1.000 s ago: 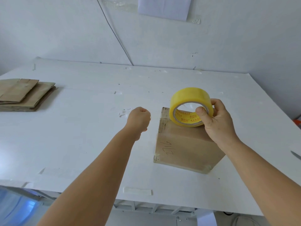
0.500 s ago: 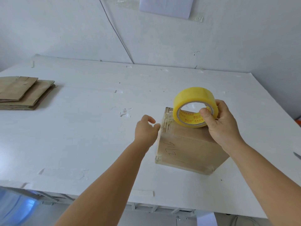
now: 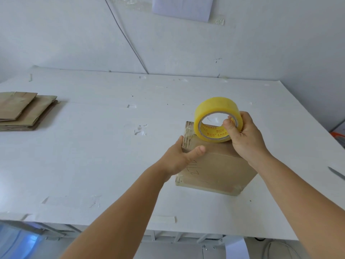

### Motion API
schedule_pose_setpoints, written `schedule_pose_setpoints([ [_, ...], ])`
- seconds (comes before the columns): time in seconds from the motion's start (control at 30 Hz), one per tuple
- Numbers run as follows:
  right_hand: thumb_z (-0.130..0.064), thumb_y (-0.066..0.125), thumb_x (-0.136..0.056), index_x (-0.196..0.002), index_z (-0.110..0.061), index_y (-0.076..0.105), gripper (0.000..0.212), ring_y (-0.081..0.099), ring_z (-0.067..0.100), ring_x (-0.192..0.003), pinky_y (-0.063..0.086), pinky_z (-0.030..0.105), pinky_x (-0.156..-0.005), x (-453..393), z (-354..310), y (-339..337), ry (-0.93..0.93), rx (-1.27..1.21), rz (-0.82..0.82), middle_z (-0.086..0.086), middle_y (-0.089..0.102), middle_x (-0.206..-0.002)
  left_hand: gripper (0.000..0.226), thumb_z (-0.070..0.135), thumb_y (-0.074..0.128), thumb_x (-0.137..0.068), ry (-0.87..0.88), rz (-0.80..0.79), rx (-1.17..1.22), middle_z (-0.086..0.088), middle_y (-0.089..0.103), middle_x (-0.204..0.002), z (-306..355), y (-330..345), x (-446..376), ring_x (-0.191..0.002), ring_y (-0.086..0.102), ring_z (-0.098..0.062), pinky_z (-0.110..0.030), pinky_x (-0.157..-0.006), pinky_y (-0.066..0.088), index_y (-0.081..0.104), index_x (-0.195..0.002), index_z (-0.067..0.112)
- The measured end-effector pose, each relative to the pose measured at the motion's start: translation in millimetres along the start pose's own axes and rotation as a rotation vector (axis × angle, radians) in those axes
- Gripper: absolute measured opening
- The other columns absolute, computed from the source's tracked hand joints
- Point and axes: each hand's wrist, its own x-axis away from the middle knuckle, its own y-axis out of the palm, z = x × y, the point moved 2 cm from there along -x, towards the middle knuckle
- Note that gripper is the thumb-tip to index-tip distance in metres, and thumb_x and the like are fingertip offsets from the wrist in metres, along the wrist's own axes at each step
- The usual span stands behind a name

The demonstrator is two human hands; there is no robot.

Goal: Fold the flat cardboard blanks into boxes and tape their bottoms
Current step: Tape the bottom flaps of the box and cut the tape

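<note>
A folded brown cardboard box [image 3: 218, 169] stands on the white table [image 3: 97, 150], with handwriting on its near face. My left hand [image 3: 180, 158] grips the box's upper left corner, thumb lying on the near face. My right hand [image 3: 244, 137] holds a yellow roll of clear tape [image 3: 214, 113] upright on the box's top, thumb through the core. Clear tape shows on the box's left edge.
A stack of flat cardboard blanks [image 3: 24, 111] lies at the table's left. Scraps of old tape [image 3: 140, 129] stick to the tabletop. A thin grey blade-like object [image 3: 336, 172] lies at the right edge. The wall stands behind the table.
My left hand, a closed fist away from the box a second ago, has moved right and taken hold of the box's upper left corner. The roll stays on the box top.
</note>
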Motion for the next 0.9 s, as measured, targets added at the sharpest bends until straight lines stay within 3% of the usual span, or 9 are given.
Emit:
schedule_pose_setpoints([
  [0.13,-0.045,0.052,-0.092,-0.107,-0.023,0.049,0.027,0.055,0.012,-0.081,0.041,0.033,-0.076,4,-1,-3,-0.013,-0.026,0.002,-0.013,0.057,-0.078,0.099,0.073,0.072,-0.061,0.035,-0.027,-0.172,0.007,0.051,-0.14,12,-8,11,-0.125,0.051,-0.009,-0.041,-0.108,0.041,0.034,-0.14,0.026],
  [0.23,-0.042,0.053,-0.092,-0.107,-0.025,0.048,0.023,0.054,-0.001,-0.079,0.039,0.031,-0.075,7,-3,-4,-0.025,-0.05,-0.017,-0.014,0.058,-0.08,0.126,0.057,0.084,-0.058,0.203,-0.002,-0.294,0.002,0.014,-0.16,38,-10,5,-0.146,0.02,-0.016,-0.046,-0.116,0.026,0.006,-0.152,0.031],
  [0.3,-0.042,0.054,-0.092,-0.106,-0.027,0.048,0.021,0.054,-0.001,-0.081,0.04,0.03,-0.076,7,-1,-5,-0.019,-0.071,-0.027,-0.014,0.058,-0.081,0.127,0.061,0.088,-0.049,0.3,-0.037,-0.394,0.001,0.028,-0.153,48,-10,-7,-0.142,0.029,-0.025,-0.05,-0.111,0.034,0.012,-0.148,0.042],
  [0.37,-0.043,0.055,-0.091,-0.102,-0.03,0.048,0.018,0.056,0.004,-0.084,0.042,0.03,-0.078,6,0,-6,-0.004,-0.099,-0.049,-0.014,0.058,-0.083,0.119,0.062,0.087,-0.043,0.291,-0.057,-0.479,0.007,0.043,-0.138,50,-12,-15,-0.131,0.043,-0.021,-0.048,-0.105,0.041,0.022,-0.141,0.046],
  [0.47,-0.04,0.06,-0.089,-0.094,-0.033,0.05,0.014,0.058,0.011,-0.088,0.044,0.031,-0.081,0,-1,-8,0.009,-0.179,-0.106,-0.011,0.058,-0.085,0.105,0.056,0.083,-0.041,0.254,-0.001,-0.613,0.014,0.047,-0.129,51,-13,-16,-0.122,0.047,-0.014,-0.045,-0.106,0.038,0.033,-0.133,0.043],
  [0.53,-0.034,0.064,-0.088,-0.095,-0.025,0.053,0.017,0.059,0.013,-0.085,0.046,0.03,-0.08,-6,-2,-12,0.023,-0.25,-0.15,-0.003,0.06,-0.087,0.104,0.052,0.084,-0.046,0.258,0.039,-0.686,0.015,0.045,-0.131,52,-16,-15,-0.122,0.043,-0.014,-0.043,-0.108,0.033,0.032,-0.135,0.043],
  [0.63,-0.02,0.068,-0.086,-0.093,-0.02,0.055,0.015,0.063,0.02,-0.084,0.048,0.032,-0.075,-17,-2,-39,0.02,-0.32,-0.133,0.008,0.065,-0.089,0.119,0.05,0.085,-0.055,0.232,0.055,-0.817,0.016,0.031,-0.147,57,-15,-13,-0.136,0.025,-0.015,-0.035,-0.115,0.016,0.013,-0.149,0.039],
  [0.77,-0.008,0.077,-0.074,-0.088,-0.026,0.06,0.028,0.058,0.01,-0.073,0.046,0.028,-0.068,-28,10,-92,-0.017,-0.223,-0.18,-0.007,0.06,-0.077,0.127,0.067,0.074,-0.048,0.179,0.022,-0.888,0.021,0.02,-0.152,55,-16,-15,-0.141,0.014,-0.015,-0.034,-0.115,0.01,0.002,-0.15,0.043],
  [0.9,-0.022,0.085,-0.062,-0.095,-0.036,0.065,0.042,0.058,0.009,-0.08,0.045,0.023,-0.071,-29,16,-122,-0.016,-0.055,-0.273,-0.011,0.063,-0.092,0.123,0.062,0.078,-0.055,0.181,0.02,-0.933,0.021,0.016,-0.153,58,-12,-15,-0.141,0.011,-0.011,-0.032,-0.114,0.006,0.003,-0.15,0.042],
])
